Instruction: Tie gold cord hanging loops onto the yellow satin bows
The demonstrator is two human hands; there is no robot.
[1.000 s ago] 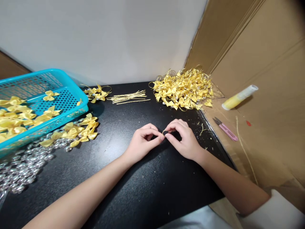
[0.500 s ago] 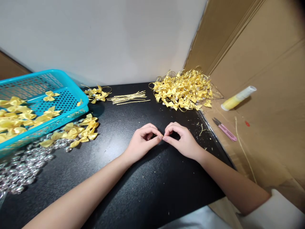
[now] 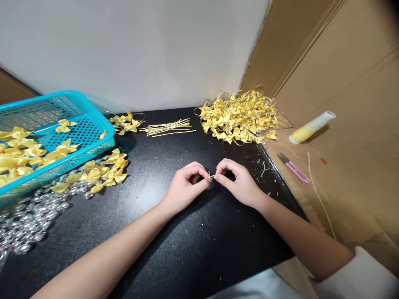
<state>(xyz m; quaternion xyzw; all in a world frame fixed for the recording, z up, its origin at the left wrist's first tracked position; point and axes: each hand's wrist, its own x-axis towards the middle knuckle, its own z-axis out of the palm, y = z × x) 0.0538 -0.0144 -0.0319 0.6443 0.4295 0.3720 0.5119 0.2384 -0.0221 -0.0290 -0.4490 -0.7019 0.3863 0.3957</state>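
Observation:
At the middle of the black table (image 3: 174, 249), a thin gold cord (image 3: 212, 176) shows in the small gap between my fingertips. My left hand (image 3: 189, 182) pinches one end of it between thumb and forefinger. On the other side my right hand (image 3: 237, 182) pinches it in the same way, and the two hands nearly touch. Most of the cord is hidden by my fingers. Beyond my hands lies a small bundle of straight gold cords (image 3: 170, 127). A heap of yellow bows with cord loops and silver beads (image 3: 240, 116) sits at the back right.
A turquoise basket (image 3: 93, 143) with yellow bows stands at the left. Beside it are silver beads (image 3: 31, 220), loose yellow bows (image 3: 114, 170) and a small looped cluster (image 3: 127, 122). On cardboard at right lie pink-handled thread snips (image 3: 296, 171) and a yellow-white tube (image 3: 311, 128).
My fingertips have drawn slightly apart, and a short length of gold cord now shows between them. Both hands otherwise keep nearly the same place.

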